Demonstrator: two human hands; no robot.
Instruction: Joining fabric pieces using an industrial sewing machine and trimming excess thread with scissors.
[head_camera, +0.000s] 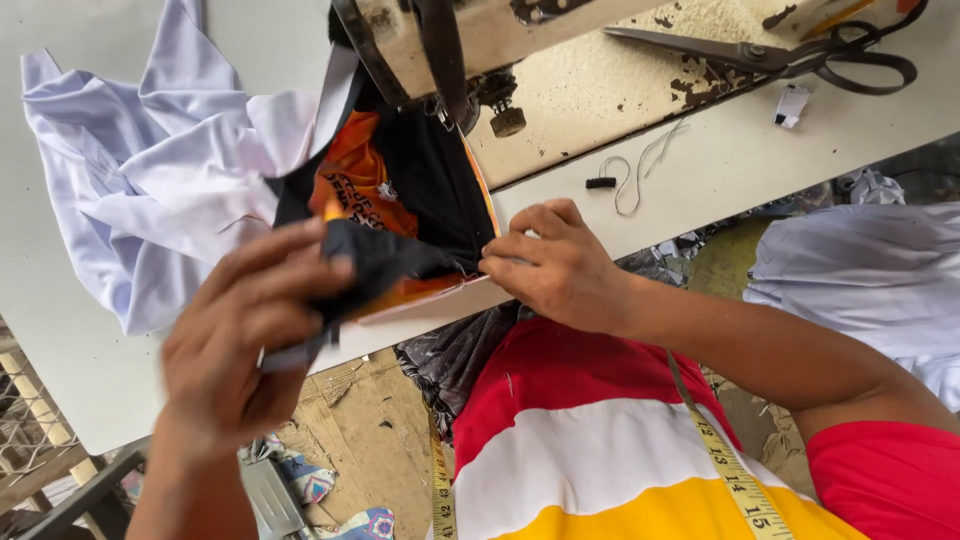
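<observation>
A black and orange garment (400, 200) lies on the white sewing table (740, 150), running under the head of a sewing machine (450, 50). My left hand (250, 330) is blurred and grips a black fold of this garment near the table's front edge. My right hand (550, 265) pinches the garment's orange-edged seam just right of the fold. A pale lavender-white cloth (150, 170) lies bunched to the left, joined to the dark garment.
Large black scissors (790, 55) rest on the machine bed at top right. A small black bobbin with loose thread (605, 182) lies on the table. A yellow tape measure (730, 470) hangs over my striped shirt. White cloth (870, 270) is piled at right; scraps litter the floor.
</observation>
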